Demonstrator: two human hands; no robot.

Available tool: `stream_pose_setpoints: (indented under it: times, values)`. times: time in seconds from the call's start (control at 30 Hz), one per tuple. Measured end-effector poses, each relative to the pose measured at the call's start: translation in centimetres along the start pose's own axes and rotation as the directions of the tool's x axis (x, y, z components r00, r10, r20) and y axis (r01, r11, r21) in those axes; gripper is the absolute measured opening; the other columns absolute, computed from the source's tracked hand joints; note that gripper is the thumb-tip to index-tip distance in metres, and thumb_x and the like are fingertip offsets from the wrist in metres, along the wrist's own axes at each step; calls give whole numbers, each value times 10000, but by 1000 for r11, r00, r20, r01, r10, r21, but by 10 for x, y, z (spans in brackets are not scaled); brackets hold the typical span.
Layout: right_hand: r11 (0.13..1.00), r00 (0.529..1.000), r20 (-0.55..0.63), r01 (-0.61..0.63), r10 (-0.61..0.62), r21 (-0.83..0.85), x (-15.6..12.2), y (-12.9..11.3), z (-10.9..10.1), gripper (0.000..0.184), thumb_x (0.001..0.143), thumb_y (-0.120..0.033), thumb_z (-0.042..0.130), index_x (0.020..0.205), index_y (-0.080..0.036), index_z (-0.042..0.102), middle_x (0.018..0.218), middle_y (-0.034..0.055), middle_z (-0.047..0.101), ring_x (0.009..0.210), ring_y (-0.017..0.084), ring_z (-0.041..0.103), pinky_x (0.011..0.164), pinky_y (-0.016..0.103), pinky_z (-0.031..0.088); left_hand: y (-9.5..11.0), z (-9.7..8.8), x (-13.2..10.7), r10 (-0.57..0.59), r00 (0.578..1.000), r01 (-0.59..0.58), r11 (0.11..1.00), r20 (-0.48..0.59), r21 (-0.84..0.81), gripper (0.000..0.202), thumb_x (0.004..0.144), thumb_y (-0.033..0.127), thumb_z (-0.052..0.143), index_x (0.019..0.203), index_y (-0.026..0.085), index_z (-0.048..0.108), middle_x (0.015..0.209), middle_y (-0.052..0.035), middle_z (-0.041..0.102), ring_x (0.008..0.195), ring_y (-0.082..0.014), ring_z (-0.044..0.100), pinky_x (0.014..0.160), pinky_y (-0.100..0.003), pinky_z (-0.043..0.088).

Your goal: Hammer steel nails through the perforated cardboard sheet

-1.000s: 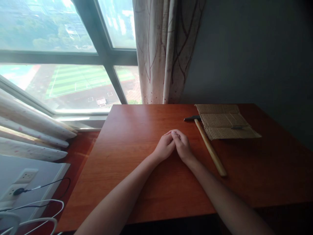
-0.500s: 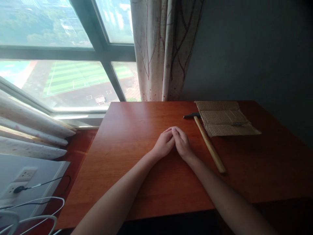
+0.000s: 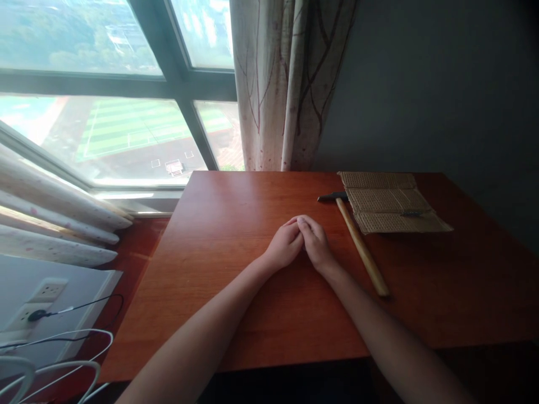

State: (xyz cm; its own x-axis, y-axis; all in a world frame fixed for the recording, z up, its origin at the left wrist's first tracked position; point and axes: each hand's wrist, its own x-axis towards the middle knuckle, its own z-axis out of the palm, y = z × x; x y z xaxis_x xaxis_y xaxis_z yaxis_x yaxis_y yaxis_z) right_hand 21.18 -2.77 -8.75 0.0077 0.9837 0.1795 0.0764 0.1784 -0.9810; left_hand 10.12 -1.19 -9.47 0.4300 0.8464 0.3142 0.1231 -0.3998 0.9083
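Note:
My left hand (image 3: 283, 247) and my right hand (image 3: 315, 244) are clasped together above the middle of the wooden table (image 3: 202, 252). Both have their fingers closed against each other, the right fingers lapping over the left; no object shows between them. Just right of my right hand lies a hammer (image 3: 362, 249), its wooden handle pointing towards me. Its dark head is partly covered by a sheet of corrugated cardboard (image 3: 379, 199). On the cardboard rest small, thin dark metal pieces (image 3: 411, 213), too small to name surely.
Beyond the table's far edge hang a patterned curtain (image 3: 265, 84) and a dark wall (image 3: 412, 84). A window (image 3: 135, 129) is at the left. White cables (image 3: 96, 359) and a wall socket with a black plug (image 3: 37, 315) sit low at the left.
The camera view has shifted slightly, so the table and the things on it appear a little further right and up. My hands stay clasped.

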Motion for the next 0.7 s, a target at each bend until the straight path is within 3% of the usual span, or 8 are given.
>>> stream_pose_setpoints:
  times: [0.7]
  values:
    - [1000,1000,-4,17,-17,-18,0,-2,-2,341,959,-432,457,843,-214,693,845,38,721,812,203,654,778,316,509,2,0,0,-4,1000,4,1000,2,28,218,938,224,473,792,164,623,984,-79,669,909,-194,617,844,-287,494]
